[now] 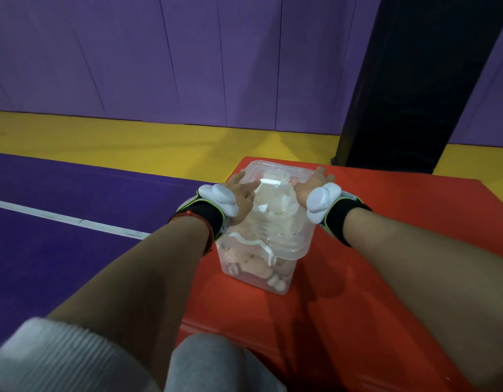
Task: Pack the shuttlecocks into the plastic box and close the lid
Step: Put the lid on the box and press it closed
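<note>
A clear plastic box stands on a red mat. Several pale shuttlecocks show through its walls. A transparent lid lies on top of the box. My left hand lies flat on the lid's left side with straight fingers. On the lid's right side my right hand presses down, its fingers reaching the far edge. Both wrists carry black straps with white sensor pods.
The red mat borders a purple floor with a white line on the left. A yellow strip and a purple padded wall lie beyond. A dark pillar rises at the back right. My grey-clad knee is at the bottom.
</note>
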Available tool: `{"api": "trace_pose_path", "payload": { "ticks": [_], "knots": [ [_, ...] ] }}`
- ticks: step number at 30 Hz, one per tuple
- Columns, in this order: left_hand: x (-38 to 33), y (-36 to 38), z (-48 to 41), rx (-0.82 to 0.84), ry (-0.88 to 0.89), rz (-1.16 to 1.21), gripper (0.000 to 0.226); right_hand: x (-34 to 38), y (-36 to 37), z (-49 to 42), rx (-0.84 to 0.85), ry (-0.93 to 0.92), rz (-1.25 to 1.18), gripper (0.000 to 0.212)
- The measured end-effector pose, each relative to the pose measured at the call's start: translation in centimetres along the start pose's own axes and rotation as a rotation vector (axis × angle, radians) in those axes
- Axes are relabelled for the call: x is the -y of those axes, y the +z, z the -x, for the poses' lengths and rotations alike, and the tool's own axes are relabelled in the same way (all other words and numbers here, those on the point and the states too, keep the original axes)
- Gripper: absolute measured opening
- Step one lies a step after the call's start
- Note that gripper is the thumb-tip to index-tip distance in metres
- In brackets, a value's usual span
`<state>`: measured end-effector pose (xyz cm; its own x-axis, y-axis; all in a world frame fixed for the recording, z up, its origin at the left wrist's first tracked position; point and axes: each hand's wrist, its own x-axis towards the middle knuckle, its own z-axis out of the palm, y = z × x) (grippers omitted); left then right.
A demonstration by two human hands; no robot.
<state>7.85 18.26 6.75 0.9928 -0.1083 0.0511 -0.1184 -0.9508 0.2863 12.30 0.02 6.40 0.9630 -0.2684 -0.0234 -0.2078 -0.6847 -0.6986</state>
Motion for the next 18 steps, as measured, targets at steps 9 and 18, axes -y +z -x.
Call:
{"api": "trace_pose_path", "payload": {
  "ticks": [9, 18],
  "knots": [
    [-5.5, -1.7, -0.1, 0.126, -0.017, 0.063, 0.045, -4.5, -3.0, 5.4, -0.181, 0.127, 0.071, 0.074],
    [-10.2, 0.0, 3.6, 0.036, -0.074, 0.04, 0.034, -7.8, -6.4, 11.8, -0.251, 0.075, 0.291, 0.08]
  ]
}}
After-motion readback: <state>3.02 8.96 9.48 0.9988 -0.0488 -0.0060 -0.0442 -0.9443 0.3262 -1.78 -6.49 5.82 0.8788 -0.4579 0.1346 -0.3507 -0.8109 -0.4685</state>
